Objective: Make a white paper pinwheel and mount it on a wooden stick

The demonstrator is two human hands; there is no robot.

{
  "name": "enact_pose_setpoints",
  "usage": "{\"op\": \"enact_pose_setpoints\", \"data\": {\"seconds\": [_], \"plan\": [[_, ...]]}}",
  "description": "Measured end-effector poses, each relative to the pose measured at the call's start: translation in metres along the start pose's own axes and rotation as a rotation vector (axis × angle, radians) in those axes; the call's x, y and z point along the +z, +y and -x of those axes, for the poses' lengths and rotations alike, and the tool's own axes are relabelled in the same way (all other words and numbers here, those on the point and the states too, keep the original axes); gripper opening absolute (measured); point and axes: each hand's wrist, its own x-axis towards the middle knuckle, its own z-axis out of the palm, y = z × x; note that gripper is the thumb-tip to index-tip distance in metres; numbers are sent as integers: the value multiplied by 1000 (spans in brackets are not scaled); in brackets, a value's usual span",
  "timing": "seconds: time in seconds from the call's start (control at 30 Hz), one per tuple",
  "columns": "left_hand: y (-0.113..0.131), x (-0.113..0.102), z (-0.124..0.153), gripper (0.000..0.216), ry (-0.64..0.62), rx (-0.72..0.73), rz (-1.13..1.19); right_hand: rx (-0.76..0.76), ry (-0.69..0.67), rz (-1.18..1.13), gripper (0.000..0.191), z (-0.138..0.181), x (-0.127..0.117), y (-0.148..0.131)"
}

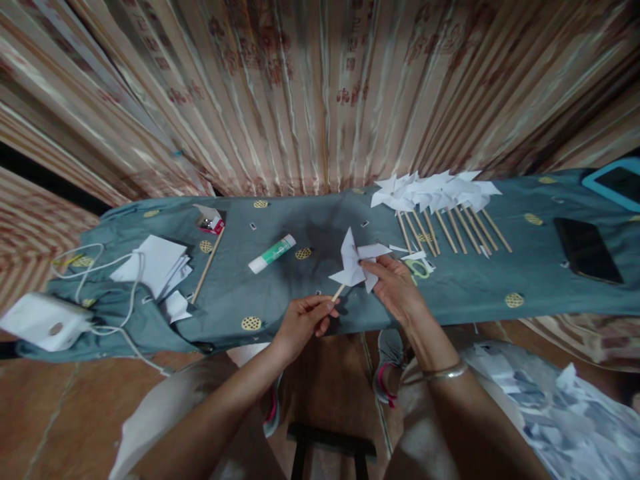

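Observation:
A white paper pinwheel (pixel 356 264) on a thin wooden stick is held above the front edge of a low table covered in grey-blue cloth (pixel 310 303). My left hand (pixel 303 320) is closed round the lower end of the stick. My right hand (pixel 395 285) pinches the pinwheel's paper blades from the right. A row of several finished white pinwheels on sticks (pixel 440 200) lies at the back right of the table. A glue stick (pixel 273 254) lies on its side left of the held pinwheel. Scissors with green handles (pixel 419 268) lie partly hidden behind my right hand.
A stack of white paper squares (pixel 155 265) and a loose wooden stick (pixel 208 265) lie at the left. A white power bank with cables (pixel 47 321) sits at the left end. A black phone (pixel 587 250) and a blue-cased tablet (pixel 617 181) lie at the right. Striped curtains hang behind.

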Motion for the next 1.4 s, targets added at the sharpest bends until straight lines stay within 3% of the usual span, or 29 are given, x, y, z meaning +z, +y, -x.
{"op": "enact_pose_setpoints", "data": {"seconds": [0.1,0.43,1.17,1.4], "plan": [[0,0,-2,43,9,1,34,-11,-17,13,27,-1,-2,0],[5,-5,-7,39,62,25,103,2,115,143,40,-1,-11,2],[6,0,-8,42,62,-22,168,58,39,83,36,6,4,4],[7,2,-7,41,59,-22,169,85,-17,176,38,11,10,7]]}}
